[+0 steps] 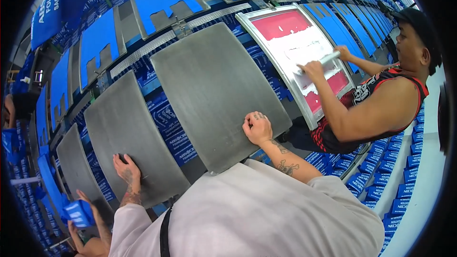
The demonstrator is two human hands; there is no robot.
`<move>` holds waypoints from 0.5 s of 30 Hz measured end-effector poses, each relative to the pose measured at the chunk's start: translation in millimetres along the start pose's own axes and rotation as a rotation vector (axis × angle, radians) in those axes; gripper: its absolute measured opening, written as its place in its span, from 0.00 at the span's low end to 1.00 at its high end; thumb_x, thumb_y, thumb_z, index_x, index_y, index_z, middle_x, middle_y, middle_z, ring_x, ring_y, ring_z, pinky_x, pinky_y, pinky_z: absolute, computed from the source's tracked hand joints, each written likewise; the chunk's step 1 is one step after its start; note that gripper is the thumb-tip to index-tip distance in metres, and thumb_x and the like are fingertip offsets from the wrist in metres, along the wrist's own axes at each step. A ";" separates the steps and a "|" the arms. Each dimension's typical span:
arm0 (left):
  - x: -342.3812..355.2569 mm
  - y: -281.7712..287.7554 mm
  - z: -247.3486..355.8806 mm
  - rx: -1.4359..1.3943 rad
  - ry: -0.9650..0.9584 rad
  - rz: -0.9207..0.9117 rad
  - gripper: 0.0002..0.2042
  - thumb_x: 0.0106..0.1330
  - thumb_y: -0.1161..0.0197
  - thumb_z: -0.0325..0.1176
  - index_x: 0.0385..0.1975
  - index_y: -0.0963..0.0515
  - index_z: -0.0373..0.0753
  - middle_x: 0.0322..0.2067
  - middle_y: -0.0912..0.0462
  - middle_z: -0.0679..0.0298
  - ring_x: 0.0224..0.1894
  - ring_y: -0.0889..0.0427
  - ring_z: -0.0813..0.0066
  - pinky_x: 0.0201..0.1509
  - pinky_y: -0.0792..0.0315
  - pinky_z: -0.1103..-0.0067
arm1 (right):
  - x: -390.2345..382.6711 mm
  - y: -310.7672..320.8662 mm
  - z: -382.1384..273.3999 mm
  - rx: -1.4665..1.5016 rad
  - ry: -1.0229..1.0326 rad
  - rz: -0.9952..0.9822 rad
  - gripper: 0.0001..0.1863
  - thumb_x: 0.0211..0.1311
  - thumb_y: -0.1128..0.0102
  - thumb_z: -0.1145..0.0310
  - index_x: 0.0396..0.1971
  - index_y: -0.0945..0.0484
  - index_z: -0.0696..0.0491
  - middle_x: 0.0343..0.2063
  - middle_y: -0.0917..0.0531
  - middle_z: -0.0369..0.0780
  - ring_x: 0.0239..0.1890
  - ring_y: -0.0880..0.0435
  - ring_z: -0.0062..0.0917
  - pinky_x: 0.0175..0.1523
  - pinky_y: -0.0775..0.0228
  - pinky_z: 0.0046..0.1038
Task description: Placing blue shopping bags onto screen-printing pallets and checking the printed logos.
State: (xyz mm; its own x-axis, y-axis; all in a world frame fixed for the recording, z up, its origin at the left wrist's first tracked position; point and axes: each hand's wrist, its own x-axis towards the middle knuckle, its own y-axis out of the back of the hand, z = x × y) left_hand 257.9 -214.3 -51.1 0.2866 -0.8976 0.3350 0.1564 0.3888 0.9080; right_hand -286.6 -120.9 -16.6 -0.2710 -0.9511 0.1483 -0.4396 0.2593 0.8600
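Note:
My left hand (127, 169) lies open on a bare grey board (128, 126), its fingers loosely spread and nothing in them. On the larger grey board (214, 85) to its right rests my right hand (257, 127), its fingers curled in toward the palm, with nothing showing in it. Both palms are hidden. Right of this board, a co-worker (390, 95) grips a squeegee (328, 58) with both hands over a screen-printing frame (262, 35). White ink (297, 50) is spread across its red mesh.
Farther off, rows of boards carry cut blue fabric pieces (164, 2). Stacks of printed blue cloth (173, 128) lie beneath and between the boards. At the lower left, another person's hands (85, 209) hold a blue cloth piece. Metal brackets (181, 27) stand between boards.

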 end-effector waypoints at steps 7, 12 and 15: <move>-0.8 -1.5 0.2 0.006 0.004 0.000 0.23 0.74 0.43 0.42 0.60 0.27 0.32 0.66 0.28 0.49 0.67 0.30 0.49 0.71 0.35 0.60 | 0.3 -2.7 1.6 -0.009 0.008 -0.001 0.04 0.59 0.39 0.67 0.31 0.23 0.50 0.31 0.19 0.38 0.40 0.19 0.36 0.49 0.27 0.39; -0.3 -0.3 0.9 0.008 0.003 0.001 0.23 0.74 0.43 0.43 0.60 0.27 0.32 0.66 0.28 0.49 0.67 0.30 0.49 0.71 0.35 0.60 | 1.2 -4.3 1.7 0.012 0.088 0.122 0.04 0.57 0.37 0.70 0.30 0.24 0.49 0.24 0.23 0.37 0.33 0.20 0.35 0.41 0.30 0.38; 0.2 0.3 1.2 0.009 0.001 0.000 0.23 0.74 0.43 0.43 0.60 0.27 0.32 0.66 0.28 0.48 0.67 0.30 0.49 0.70 0.35 0.60 | 1.5 -3.8 1.6 0.012 0.088 0.119 0.04 0.57 0.37 0.70 0.30 0.24 0.49 0.24 0.23 0.37 0.32 0.21 0.35 0.41 0.30 0.38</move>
State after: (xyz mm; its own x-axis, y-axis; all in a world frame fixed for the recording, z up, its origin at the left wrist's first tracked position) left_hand 256.8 -214.6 -50.5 0.2873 -0.8973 0.3351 0.1481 0.3873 0.9100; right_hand -286.7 -123.0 -20.4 -0.2456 -0.9246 0.2912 -0.4196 0.3722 0.8279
